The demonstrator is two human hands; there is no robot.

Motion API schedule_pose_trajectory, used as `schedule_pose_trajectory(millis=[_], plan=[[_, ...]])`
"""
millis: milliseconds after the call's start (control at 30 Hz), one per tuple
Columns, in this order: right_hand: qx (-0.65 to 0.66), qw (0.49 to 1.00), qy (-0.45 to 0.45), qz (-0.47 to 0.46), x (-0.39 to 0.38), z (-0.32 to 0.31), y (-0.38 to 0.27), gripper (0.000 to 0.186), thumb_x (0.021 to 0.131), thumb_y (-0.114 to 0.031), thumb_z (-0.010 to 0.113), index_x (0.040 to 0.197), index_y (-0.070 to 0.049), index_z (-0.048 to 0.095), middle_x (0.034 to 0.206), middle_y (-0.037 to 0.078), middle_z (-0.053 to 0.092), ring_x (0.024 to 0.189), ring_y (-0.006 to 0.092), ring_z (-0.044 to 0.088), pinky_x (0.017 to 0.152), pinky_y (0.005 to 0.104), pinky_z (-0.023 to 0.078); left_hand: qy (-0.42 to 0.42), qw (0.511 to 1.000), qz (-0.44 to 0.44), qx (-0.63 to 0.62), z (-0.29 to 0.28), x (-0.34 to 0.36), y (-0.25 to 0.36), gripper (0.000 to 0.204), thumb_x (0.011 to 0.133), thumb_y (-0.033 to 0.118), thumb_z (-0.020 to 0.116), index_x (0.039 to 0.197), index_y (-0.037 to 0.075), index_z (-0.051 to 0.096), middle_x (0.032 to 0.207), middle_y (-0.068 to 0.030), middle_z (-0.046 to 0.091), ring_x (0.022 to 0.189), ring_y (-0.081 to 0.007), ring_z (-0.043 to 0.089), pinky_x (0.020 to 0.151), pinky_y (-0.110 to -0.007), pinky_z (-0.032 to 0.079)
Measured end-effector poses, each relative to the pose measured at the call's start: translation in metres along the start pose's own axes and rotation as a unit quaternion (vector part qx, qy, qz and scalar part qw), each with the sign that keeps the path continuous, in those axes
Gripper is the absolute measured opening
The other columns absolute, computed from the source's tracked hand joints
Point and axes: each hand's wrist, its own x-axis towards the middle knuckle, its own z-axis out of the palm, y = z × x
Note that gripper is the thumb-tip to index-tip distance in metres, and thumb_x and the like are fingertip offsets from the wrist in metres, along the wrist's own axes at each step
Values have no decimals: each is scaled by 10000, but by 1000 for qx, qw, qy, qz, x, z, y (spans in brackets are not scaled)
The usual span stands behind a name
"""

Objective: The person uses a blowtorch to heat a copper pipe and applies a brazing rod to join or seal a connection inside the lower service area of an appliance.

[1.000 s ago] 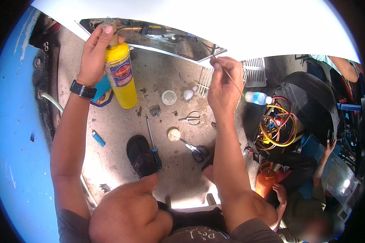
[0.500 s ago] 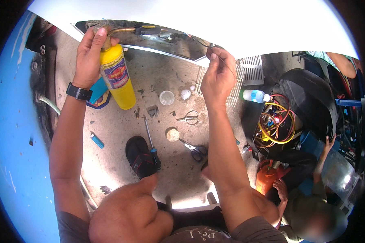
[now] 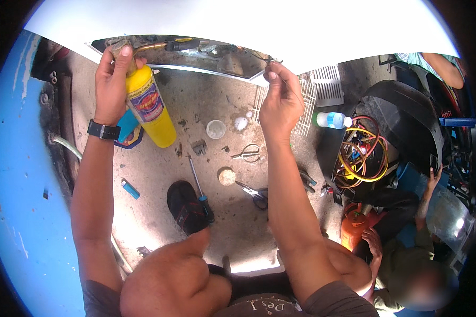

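Observation:
My left hand [image 3: 112, 87] grips the brass-coloured valve at the top of a yellow gas cylinder [image 3: 152, 113], whose torch nozzle [image 3: 172, 45] points right across a dark opening [image 3: 222, 59] in a white panel [image 3: 243, 21]. My right hand [image 3: 282, 100] is pinched on a thin dark rod [image 3: 264, 58] at the opening's right end. Below on the floor lie a clear cup [image 3: 216, 129], small scissors [image 3: 246, 153], larger scissors [image 3: 256, 196], a round pale tub [image 3: 227, 176], a screwdriver [image 3: 195, 179] and a blue lighter [image 3: 130, 188].
A blue painted surface [image 3: 21, 169] borders the left. At right are grilles [image 3: 325, 84], a water bottle [image 3: 330, 120] and a black bag [image 3: 391, 116] with coiled hoses [image 3: 362, 158]. A co-worker [image 3: 407, 259] sits beside an orange tank [image 3: 353, 227]; another person's arm [image 3: 444, 71] shows at upper right.
The view has shifted slightly. Both hands appear a little further left in the picture, the torch with my left. The rod, earlier slanting across my right hand, now shows mostly above the fingertips.

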Motion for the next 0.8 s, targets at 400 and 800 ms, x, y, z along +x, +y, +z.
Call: schedule_pose_trajectory(millis=[400, 800], plan=[[74, 996, 15, 55, -29, -22, -17, 108, 992, 10, 569, 1065, 12, 648, 1091, 95, 608, 904, 143, 636, 820, 273, 564, -22, 999, -1, -31, 0, 0, -3, 351, 1053, 308, 523, 1240, 15, 575, 950, -68, 670, 964, -170, 654, 867, -300, 545], [65, 996, 13, 60, -25, -17, -8, 149, 979, 23, 575, 1084, 20, 680, 1075, 94, 631, 916, 125, 636, 794, 260, 566, 8, 1000, 29, -8, 3, 1, -6, 238, 1012, 302, 615, 1066, 70, 609, 873, -35, 668, 879, -132, 669, 768, -274, 559]])
